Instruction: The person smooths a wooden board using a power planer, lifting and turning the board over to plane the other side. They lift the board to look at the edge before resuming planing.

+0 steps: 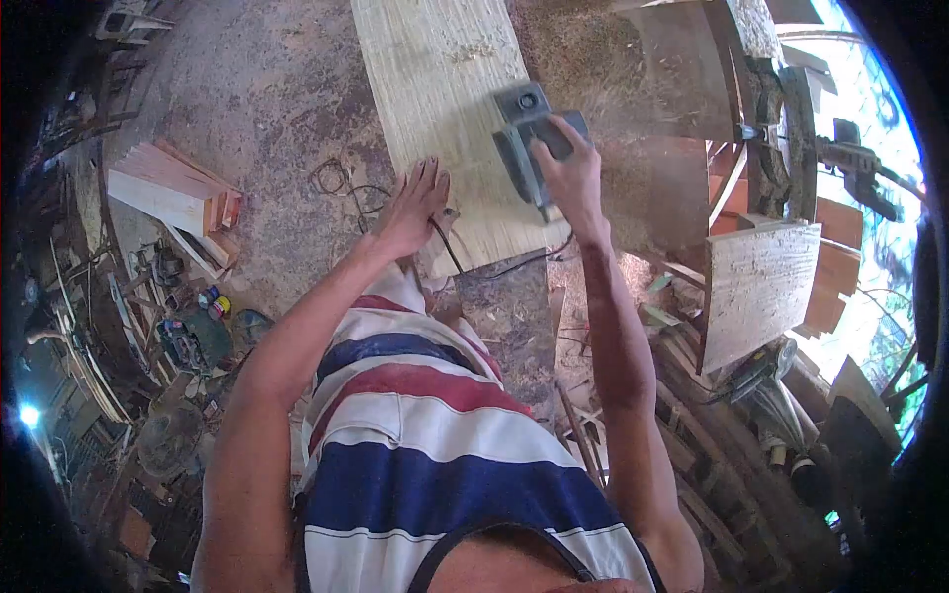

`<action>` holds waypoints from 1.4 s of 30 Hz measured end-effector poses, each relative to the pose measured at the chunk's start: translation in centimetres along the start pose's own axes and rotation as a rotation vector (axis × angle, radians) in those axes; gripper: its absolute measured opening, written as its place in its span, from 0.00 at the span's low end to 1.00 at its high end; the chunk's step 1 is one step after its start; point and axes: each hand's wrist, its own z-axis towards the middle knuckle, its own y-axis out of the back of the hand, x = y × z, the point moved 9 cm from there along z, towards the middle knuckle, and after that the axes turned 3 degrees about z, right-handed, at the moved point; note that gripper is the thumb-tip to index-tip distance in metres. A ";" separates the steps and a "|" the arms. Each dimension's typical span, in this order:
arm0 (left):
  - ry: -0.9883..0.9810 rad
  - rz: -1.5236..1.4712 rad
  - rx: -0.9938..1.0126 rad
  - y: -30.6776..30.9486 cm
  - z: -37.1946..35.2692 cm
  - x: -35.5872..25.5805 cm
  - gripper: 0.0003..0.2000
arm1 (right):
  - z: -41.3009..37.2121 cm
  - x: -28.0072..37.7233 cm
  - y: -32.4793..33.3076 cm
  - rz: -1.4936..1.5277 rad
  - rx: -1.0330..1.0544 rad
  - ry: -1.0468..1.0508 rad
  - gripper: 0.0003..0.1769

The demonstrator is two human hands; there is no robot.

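Note:
A pale wooden board [435, 89] lies lengthwise in front of me, with shavings scattered on its surface. My right hand [571, 173] is wrapped around the handle of a dark electric planer [519, 148], which sits on the board's right side near its close end. Flat at the board's left edge rests my left hand [413, 210], fingers stretched forward and nothing gripped in them. A black power cord [447, 247] passes by this hand and over the board's near end.
Stacked wood pieces [173, 193] stand on the left. Below them are a dark container [193, 341] and small colourful cans [217, 304]. At the right, a wooden panel [759, 287] leans near a clamp-like metal tool [858, 163]. Scrap timber [712, 494] lies at lower right.

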 end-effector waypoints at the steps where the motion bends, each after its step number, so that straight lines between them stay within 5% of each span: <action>1: -0.012 0.033 0.015 0.0 -0.1 0.0 0.40 | 2.0 0.9 -0.8 -0.009 0.010 0.009 0.27; 6: -0.003 0.012 -0.025 0.1 0.3 0.6 0.39 | 14.4 6.1 -5.2 -0.088 -0.075 0.281 0.31; 8: -0.002 -0.043 -0.025 0.8 0.1 0.2 0.40 | 20.9 6.8 -8.0 -0.126 -0.015 0.395 0.24; 10: 0.014 -0.071 0.027 1.2 0.1 -0.1 0.39 | 21.3 10.9 -7.2 -0.085 0.081 0.086 0.20; 14: -0.039 -0.066 -0.024 0.9 0.1 0.9 0.39 | 22.1 10.1 -7.2 0.041 0.038 0.351 0.19; 16: -0.054 0.016 -0.029 0.4 0.0 0.8 0.39 | 16.7 8.0 -5.7 0.126 -0.102 0.670 0.18; 18: -0.026 0.026 0.009 0.2 0.2 0.6 0.40 | 10.0 1.1 -2.9 -0.089 0.007 0.154 0.30; 21: -0.024 0.026 0.014 -0.4 -0.2 0.2 0.40 | -5.7 -2.0 2.6 -0.002 0.026 0.012 0.24; 24: -0.025 0.070 0.018 -1.0 0.0 0.4 0.42 | -20.2 -7.2 6.8 0.006 -0.037 -0.119 0.29; 28: -0.016 0.071 0.025 -1.2 -0.1 0.5 0.46 | -26.2 -9.7 8.0 0.033 -0.081 -0.241 0.30; 42: 0.013 0.143 0.093 -1.1 0.4 -0.2 0.42 | 0.0 -0.7 0.5 -0.002 -0.094 -0.081 0.28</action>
